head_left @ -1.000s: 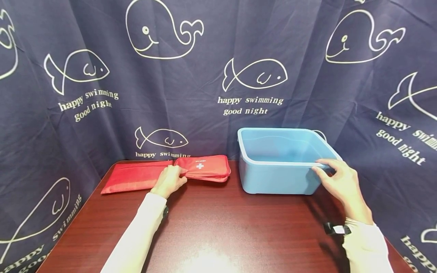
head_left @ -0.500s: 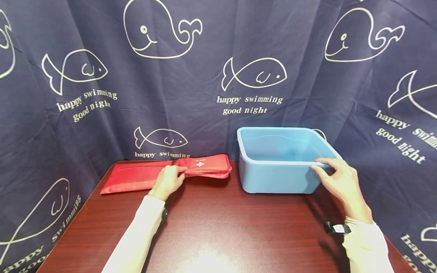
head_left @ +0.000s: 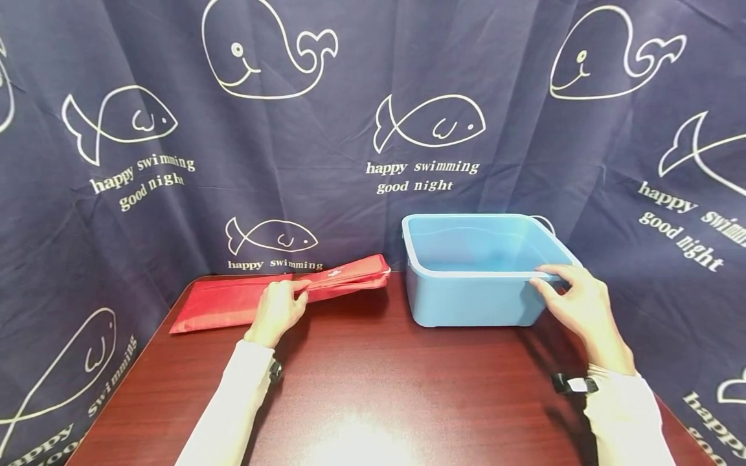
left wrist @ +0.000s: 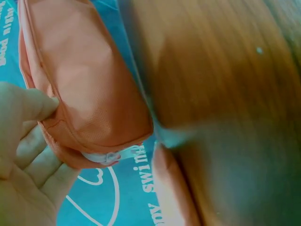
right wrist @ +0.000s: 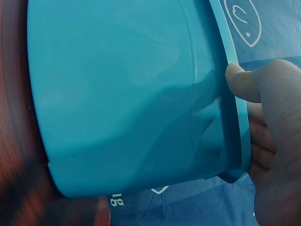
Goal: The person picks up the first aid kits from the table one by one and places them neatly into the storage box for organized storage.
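- The left hand (head_left: 275, 312) has a narrow hold on the left end of a red zip pouch (head_left: 352, 277), its thumb laid on the upper face and its fingers tucked in beneath.
- From where I stand, that pouch is between the 2nd red pouch (head_left: 218, 303) and the blue bin (head_left: 466, 301). It slants, its right end higher than its left, and I can't tell whether any of it touches the table (head_left: 373, 375).
- A small white mark shows on the upper face of the held pouch, too foreshortened to make out.
- The 2nd red pouch is flat and long, lying at the far left of the table with the left hand in front of its right end.
- The right hand (head_left: 585, 304) pinches the rim of the blue bin near its front right corner, thumb against the near outer side and forefinger over the top edge.
- The blue bin stands upright on the table, its mouth facing up, well apart from the left hand.
- There are 2 pale sleeves reaching in from the near side, and each wrist wears a dark band.
- The table is reddish brown and glossy, with a bright glare near its front.
- Behind it hangs a dark blue curtain (head_left: 344, 145) printed with white whales, fish and "happy swimming good night".
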### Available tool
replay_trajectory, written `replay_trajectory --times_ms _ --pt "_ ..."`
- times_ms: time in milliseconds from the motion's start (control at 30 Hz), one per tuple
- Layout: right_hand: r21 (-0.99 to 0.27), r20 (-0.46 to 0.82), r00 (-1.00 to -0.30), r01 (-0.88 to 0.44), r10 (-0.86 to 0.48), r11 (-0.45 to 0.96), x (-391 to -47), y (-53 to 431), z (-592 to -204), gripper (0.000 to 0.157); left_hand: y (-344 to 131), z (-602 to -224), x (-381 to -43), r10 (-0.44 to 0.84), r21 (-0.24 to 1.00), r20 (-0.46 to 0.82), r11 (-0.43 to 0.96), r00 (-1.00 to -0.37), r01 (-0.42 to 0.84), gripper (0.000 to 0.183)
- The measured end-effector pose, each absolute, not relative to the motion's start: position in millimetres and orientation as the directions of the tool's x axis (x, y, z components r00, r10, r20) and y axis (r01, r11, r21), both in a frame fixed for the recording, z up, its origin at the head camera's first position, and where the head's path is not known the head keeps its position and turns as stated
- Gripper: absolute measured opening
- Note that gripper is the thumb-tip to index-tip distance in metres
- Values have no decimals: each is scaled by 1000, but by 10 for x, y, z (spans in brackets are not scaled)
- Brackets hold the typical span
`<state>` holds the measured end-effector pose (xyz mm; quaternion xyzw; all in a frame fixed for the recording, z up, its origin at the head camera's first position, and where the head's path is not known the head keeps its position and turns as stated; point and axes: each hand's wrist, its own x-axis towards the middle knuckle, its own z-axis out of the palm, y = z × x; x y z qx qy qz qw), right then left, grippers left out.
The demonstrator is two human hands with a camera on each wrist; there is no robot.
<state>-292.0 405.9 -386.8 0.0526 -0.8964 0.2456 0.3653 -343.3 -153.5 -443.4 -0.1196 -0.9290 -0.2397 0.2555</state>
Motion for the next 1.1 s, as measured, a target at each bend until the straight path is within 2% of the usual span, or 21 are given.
replay_trajectory --times_ms 400,1100 --pt "-406 674 -734 -275 83 871 -2915 4069 -3859 24 -1549 -4203 -3272 21 448 592 822 -805 351 30" --pt "-411 672 -737 -289 73 865 -2916 4078 -3867 24 -1424 -3802 -3054 -98 496 706 776 -701 391 29"
